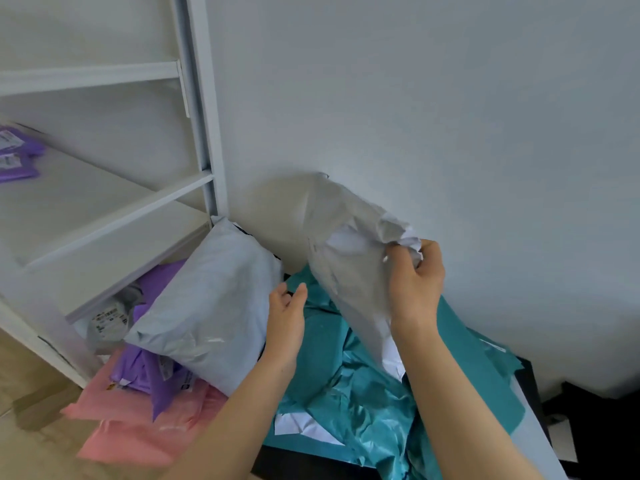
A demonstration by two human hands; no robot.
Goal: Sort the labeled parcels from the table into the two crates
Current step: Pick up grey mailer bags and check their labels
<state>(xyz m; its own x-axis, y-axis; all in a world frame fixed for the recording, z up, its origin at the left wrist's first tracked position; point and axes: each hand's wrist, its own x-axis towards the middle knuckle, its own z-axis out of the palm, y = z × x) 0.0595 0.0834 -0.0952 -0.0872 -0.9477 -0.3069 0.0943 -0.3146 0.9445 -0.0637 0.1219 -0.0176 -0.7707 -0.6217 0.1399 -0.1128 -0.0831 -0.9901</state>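
My right hand (414,278) grips the crumpled top edge of a grey mailer parcel (341,258) and holds it up in front of the wall, above the pile. My left hand (285,313) is open with fingers apart, just left of that parcel's lower edge and not touching it. Under both hands lies a heap of teal mailer parcels (349,382), some with white labels showing. A second, fuller grey parcel (211,299) leans on the left over purple parcels (152,372) and pink parcels (138,431).
A white shelving unit (114,216) stands at the left, with purple parcels (17,154) on a shelf. A grey labeled parcel (110,320) sits under its lowest shelf. A white wall (450,116) is straight ahead. A dark edge (530,382) shows beneath the teal heap.
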